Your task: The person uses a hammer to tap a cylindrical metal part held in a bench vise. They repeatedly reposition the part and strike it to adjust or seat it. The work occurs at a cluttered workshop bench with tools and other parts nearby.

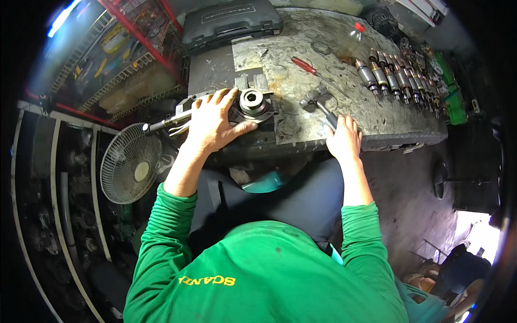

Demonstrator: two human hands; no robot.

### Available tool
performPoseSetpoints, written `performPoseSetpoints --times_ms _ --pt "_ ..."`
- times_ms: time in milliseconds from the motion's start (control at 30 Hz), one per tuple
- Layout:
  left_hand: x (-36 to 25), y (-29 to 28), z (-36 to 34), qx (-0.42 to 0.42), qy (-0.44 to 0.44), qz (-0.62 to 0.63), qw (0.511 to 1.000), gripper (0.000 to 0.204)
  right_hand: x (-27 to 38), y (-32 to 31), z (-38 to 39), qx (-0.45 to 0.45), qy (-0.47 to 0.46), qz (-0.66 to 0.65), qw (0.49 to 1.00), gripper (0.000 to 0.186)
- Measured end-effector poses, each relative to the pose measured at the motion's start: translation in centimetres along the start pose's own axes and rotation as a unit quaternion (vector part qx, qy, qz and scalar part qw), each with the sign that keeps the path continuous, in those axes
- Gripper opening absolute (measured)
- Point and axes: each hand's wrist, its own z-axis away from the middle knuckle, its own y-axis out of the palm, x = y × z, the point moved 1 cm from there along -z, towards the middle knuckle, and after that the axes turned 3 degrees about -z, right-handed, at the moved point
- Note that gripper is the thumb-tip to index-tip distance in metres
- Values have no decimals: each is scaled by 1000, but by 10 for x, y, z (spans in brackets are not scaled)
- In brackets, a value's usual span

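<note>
I see, at the near edge of the desk (295, 128), my right hand (346, 139) with its fingers closed around the handle of a hammer (326, 112), whose head points away. My left hand (214, 125) is open, fingers and thumb spread; the ring (252, 102) is just beside it, whether touching I cannot tell. Farther are a screwdriver (305, 65), rotors (367, 75), a bottle (353, 39) and a case (234, 22).

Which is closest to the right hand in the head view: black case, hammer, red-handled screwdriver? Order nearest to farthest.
From the right hand:
1. Hammer: nearest, its handle end at the hand.
2. Red-handled screwdriver: lying on the bench, beyond the hammer.
3. Black case: farthest, at the bench's far left.
</note>
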Motion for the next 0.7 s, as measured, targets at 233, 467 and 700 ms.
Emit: performPoseSetpoints --times_ms 233,467,700 --pt "-12 5 -17 1 -13 52 999 88 9 7 -42 75 6 -43 996 33" --pt "-9 3 -16 8 -23 79 997 88 27 -20 -1 101 49 -291 950 42" --pt "-14 -12 -25 -63 -9 205 977 71 89 -38 16 182 133 -627 746 23"
